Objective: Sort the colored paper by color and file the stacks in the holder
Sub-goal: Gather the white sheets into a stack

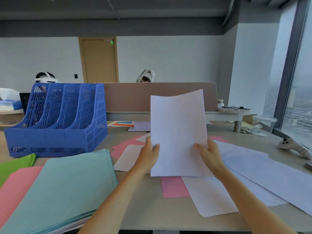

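both hands grip one upright white sheet stack [178, 132] above desk [143, 211]: left hand [149, 155] at left edge, right hand [208, 153] at right; one blue perforated plastic holder [55, 120], four slots, far left; one teal stack [67, 188], flat, near left

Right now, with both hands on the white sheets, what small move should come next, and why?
Probably lower the white sheets and tap their bottom edge on the desk to square them: the left hand and right hand hold them upright, and more white paper lies loose.
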`<state>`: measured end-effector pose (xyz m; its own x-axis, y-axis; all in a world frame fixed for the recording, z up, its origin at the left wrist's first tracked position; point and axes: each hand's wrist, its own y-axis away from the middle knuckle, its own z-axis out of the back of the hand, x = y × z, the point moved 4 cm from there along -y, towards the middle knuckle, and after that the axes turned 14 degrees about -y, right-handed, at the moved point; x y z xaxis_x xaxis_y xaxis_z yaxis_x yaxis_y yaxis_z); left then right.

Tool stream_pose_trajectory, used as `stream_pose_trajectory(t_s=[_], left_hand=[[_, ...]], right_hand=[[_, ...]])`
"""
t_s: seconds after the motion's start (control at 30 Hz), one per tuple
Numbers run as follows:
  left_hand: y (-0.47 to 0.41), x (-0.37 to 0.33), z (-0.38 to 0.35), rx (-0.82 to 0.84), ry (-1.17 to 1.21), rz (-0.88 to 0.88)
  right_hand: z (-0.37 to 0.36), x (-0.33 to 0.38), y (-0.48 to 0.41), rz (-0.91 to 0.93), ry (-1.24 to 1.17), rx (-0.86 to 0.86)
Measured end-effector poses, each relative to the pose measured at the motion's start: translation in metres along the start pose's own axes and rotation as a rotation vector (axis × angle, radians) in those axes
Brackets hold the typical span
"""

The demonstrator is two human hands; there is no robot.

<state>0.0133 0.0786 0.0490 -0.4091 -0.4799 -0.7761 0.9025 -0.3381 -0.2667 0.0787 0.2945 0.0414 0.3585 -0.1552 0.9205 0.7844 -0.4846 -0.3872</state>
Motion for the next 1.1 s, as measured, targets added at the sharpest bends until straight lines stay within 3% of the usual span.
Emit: stream_pose_trajectory(t_s=[0.27, 0.4, 0.53, 0.77, 0.9, 1.0, 1.1], left_hand=[[-0.007, 0.021, -0.016, -0.002, 0.032, 0.155], [0.005, 0.012, -0.001, -0.027, 0.052, 0.123], [0.029, 0.003, 0.042, -0.12, 0.14, 0.081], [0.087, 0.043, 0.152, -0.235, 0.154, 0.26], [0.133, 0.078, 0.211, -0.365, 0.102, 0.294], [0.16, 0.109, 0.247, -0.476, 0.147, 0.341], [0.18, 0.132, 0.265, -0.524, 0.188, 0.401]], right_hand=[[0.001, -0.006, 0.001, 0.04, 0.067, 0.006], [-0.003, 0.002, 0.007, 0.038, 0.082, 0.03], [-0.029, 0.021, 0.017, 0.025, -0.017, 0.088], [-0.138, 0.06, 0.057, -0.019, -0.107, 0.406], [-0.198, 0.056, 0.078, -0.22, -0.142, 0.513], [-0.228, 0.047, 0.091, -0.372, 0.054, 0.567], [-0.243, 0.028, 0.095, -0.356, 0.394, 0.6]])
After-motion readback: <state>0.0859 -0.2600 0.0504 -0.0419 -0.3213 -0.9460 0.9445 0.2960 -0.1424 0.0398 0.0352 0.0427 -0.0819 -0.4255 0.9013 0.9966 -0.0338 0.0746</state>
